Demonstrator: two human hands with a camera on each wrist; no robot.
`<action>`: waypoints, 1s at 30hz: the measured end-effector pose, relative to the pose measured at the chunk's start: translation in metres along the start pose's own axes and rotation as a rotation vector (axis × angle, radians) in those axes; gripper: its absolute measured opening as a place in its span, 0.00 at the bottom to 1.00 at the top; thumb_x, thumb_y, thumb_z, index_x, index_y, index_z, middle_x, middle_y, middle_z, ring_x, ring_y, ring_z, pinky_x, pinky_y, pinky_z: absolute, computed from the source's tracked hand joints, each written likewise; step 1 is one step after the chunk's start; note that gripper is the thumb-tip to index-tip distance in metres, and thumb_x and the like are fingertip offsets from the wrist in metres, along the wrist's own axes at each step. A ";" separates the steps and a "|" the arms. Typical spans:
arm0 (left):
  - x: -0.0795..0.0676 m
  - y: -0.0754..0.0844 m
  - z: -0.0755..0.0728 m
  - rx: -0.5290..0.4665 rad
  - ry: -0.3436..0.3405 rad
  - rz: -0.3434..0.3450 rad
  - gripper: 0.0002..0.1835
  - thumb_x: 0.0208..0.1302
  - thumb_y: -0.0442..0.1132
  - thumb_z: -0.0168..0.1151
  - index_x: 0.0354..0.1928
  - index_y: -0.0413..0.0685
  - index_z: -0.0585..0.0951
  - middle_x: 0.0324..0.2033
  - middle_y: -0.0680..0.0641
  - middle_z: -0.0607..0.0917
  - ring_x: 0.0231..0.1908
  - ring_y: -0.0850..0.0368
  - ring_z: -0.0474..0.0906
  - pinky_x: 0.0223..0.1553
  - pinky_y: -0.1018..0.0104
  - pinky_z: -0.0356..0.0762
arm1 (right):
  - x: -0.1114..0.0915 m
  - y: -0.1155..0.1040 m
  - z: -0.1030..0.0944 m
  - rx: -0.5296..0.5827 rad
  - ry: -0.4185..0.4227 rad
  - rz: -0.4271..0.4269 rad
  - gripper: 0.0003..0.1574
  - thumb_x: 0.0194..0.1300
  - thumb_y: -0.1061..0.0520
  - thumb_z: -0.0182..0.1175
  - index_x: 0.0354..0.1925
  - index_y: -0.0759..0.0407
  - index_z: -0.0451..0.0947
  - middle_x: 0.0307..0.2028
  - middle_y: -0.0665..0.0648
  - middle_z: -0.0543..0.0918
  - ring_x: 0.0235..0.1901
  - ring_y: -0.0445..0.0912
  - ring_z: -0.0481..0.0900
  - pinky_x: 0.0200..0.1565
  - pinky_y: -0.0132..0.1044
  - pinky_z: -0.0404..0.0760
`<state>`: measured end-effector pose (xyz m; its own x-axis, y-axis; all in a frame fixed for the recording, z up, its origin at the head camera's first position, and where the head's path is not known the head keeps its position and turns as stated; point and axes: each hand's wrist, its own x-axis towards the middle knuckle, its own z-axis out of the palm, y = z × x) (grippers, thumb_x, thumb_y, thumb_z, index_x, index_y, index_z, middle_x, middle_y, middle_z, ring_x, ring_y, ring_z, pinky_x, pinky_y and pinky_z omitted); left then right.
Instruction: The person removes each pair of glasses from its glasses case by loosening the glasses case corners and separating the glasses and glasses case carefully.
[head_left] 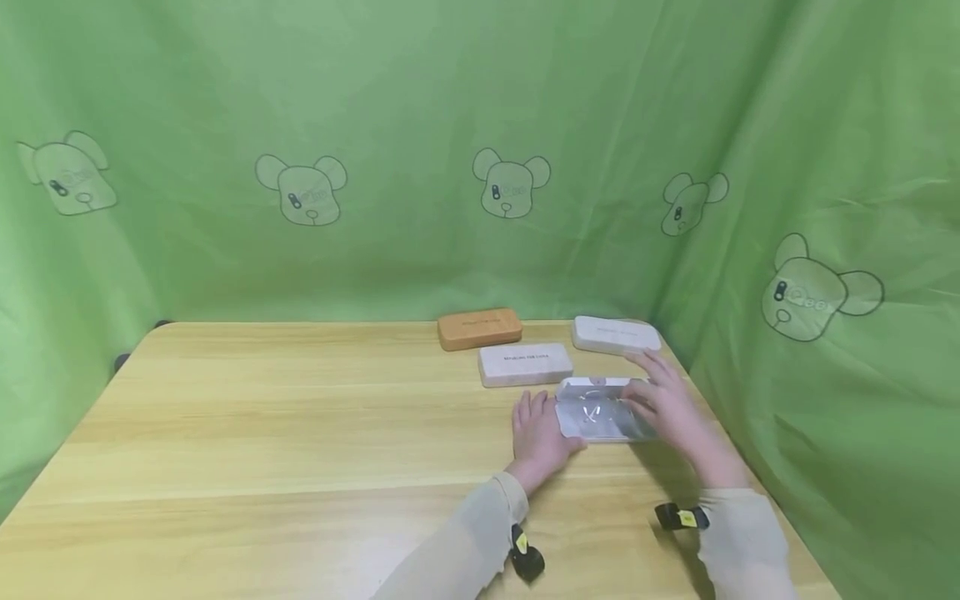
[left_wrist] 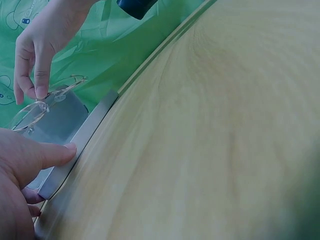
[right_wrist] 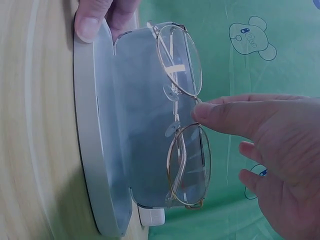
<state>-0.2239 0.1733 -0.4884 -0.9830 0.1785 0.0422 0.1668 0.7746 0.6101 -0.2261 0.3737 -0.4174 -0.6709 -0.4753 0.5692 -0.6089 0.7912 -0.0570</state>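
Observation:
An opened glasses case (head_left: 573,423) with a grey-blue lining lies on the right part of the table, its lid raised at the back. My left hand (head_left: 540,437) grips the case's left end, thumb over the front wall and fingers round the side. Thin gold-rimmed glasses (right_wrist: 188,162) with clear lenses are above the case, their temples folded behind the lenses. My right hand (right_wrist: 265,125) pinches them at the bridge between thumb and finger. In the head view this hand (head_left: 671,408) is over the case's right half.
Beyond the opened case lie a closed white case (head_left: 525,367), an orange case (head_left: 480,330) and another white case (head_left: 611,333) near the back right corner. The wooden table (head_left: 262,433) meets a green curtain (head_left: 420,100) behind and on the right.

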 end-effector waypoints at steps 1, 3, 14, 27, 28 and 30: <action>0.000 0.000 0.000 0.001 -0.002 0.000 0.45 0.49 0.61 0.72 0.67 0.49 0.69 0.71 0.48 0.67 0.75 0.46 0.52 0.77 0.51 0.47 | 0.000 0.000 0.000 -0.003 0.000 -0.002 0.10 0.45 0.67 0.71 0.26 0.56 0.81 0.60 0.71 0.73 0.61 0.73 0.63 0.68 0.67 0.58; 0.001 0.000 0.000 0.000 -0.009 -0.003 0.46 0.49 0.61 0.72 0.68 0.49 0.68 0.71 0.48 0.67 0.75 0.47 0.52 0.77 0.51 0.46 | 0.000 -0.001 -0.001 -0.007 0.001 -0.008 0.10 0.45 0.67 0.71 0.26 0.57 0.81 0.60 0.71 0.73 0.62 0.73 0.64 0.67 0.67 0.59; -0.001 0.002 0.000 -0.021 -0.001 0.000 0.45 0.48 0.60 0.73 0.67 0.49 0.69 0.70 0.48 0.68 0.75 0.46 0.52 0.77 0.50 0.46 | -0.006 -0.001 -0.005 0.009 0.033 -0.045 0.10 0.42 0.68 0.72 0.26 0.59 0.81 0.58 0.73 0.75 0.63 0.71 0.64 0.77 0.51 0.49; -0.002 0.002 -0.003 -0.043 0.017 0.011 0.43 0.47 0.58 0.75 0.64 0.49 0.72 0.68 0.47 0.71 0.73 0.45 0.55 0.76 0.49 0.49 | -0.016 0.001 -0.012 0.034 -0.027 -0.024 0.10 0.42 0.67 0.71 0.26 0.57 0.82 0.55 0.71 0.77 0.60 0.73 0.65 0.72 0.60 0.55; -0.002 0.002 -0.004 -0.044 0.020 0.010 0.43 0.47 0.58 0.75 0.64 0.48 0.72 0.67 0.47 0.71 0.73 0.45 0.55 0.76 0.49 0.49 | -0.017 0.001 -0.013 0.041 -0.031 -0.021 0.10 0.42 0.67 0.71 0.26 0.56 0.83 0.55 0.71 0.78 0.60 0.73 0.65 0.73 0.60 0.54; -0.002 0.002 -0.004 -0.048 0.026 0.011 0.42 0.46 0.57 0.75 0.63 0.48 0.73 0.67 0.47 0.71 0.73 0.44 0.56 0.75 0.49 0.50 | -0.017 0.003 -0.014 0.049 -0.040 -0.020 0.10 0.42 0.66 0.71 0.26 0.55 0.83 0.55 0.70 0.79 0.59 0.72 0.66 0.72 0.60 0.55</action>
<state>-0.2223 0.1722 -0.4846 -0.9829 0.1705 0.0691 0.1743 0.7425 0.6467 -0.2103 0.3893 -0.4161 -0.6739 -0.5069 0.5376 -0.6419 0.7620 -0.0862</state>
